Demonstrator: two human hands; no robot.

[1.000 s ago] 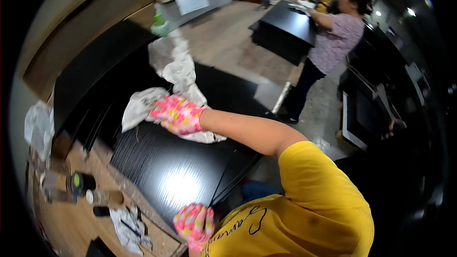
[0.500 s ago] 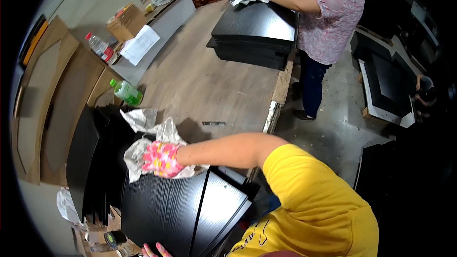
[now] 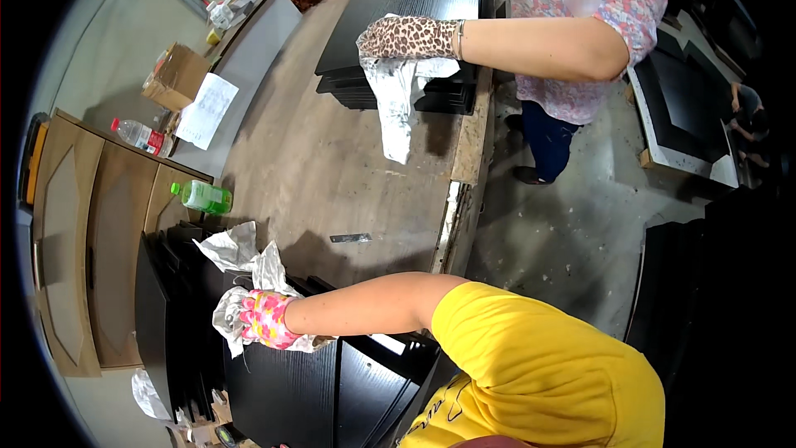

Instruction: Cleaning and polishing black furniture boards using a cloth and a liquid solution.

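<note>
The right hand point(image 3: 272, 318) has its grip clamped on a white rag point(image 3: 228, 311) near the far end of a black panel point(image 3: 286, 386), how much is done being unclear, more boards point(image 3: 156, 323) lie left, and the barely visible left hand's point(image 3: 283, 445) grip cannot be told.

A brown workbench point(image 3: 274, 166) stands between pale wall point(image 3: 79, 79) and grey floor point(image 3: 555, 257)

Partly hidden dark script point(image 3: 452, 410) crosses the yellow shirt point(image 3: 539, 348), and the white sheet point(image 3: 207, 112) bears print point(image 3: 211, 101) too small to read.
</note>
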